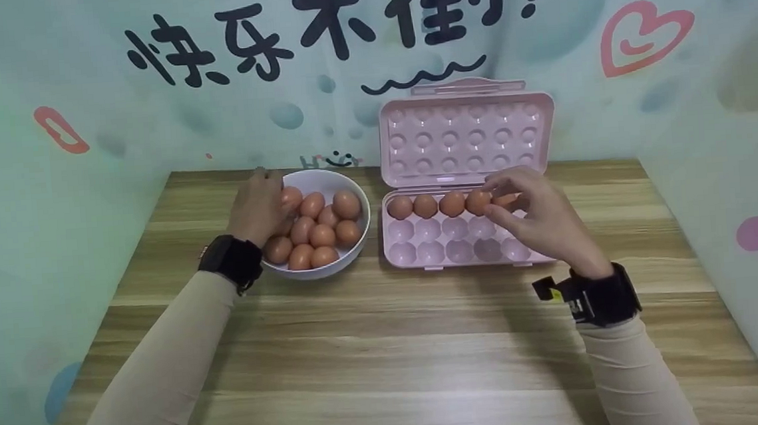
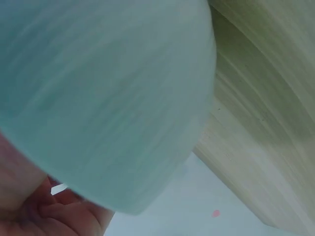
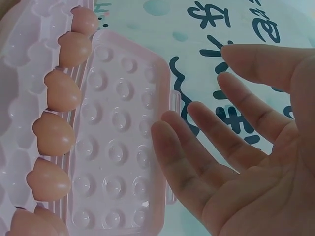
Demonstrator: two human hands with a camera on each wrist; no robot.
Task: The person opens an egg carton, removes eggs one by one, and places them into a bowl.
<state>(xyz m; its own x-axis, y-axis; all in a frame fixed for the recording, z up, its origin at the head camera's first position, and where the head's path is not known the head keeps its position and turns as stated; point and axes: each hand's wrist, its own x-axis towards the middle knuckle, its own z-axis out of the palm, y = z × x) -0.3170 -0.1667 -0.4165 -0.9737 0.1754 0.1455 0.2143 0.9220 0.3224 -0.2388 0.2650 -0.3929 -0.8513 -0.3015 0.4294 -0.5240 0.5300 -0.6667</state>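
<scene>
My left hand [image 1: 255,208] reaches over the left rim of a white bowl [image 1: 320,270] heaped with brown eggs [image 1: 302,230]. Its fingers lie right at an egg [image 1: 291,197] by the far left rim; I cannot tell if they grip it. In the left wrist view the bowl's outer wall [image 2: 113,98] covers most of the hand [image 2: 59,211]. Over the right end of a pink egg carton [image 1: 409,262], my right hand [image 1: 539,211] has thumb and fingers parted. The right wrist view shows that hand [image 3: 236,152] holding nothing, beside a row of eggs [image 3: 55,133] in the carton.
The carton's lid [image 1: 467,133] stands raised at the back, leaning toward the printed backdrop [image 1: 265,114]. Two rows of bare cups [image 1: 458,250] lie in front of the egg row. The wooden table [image 1: 395,345] extends toward me, with printed cloth at both sides.
</scene>
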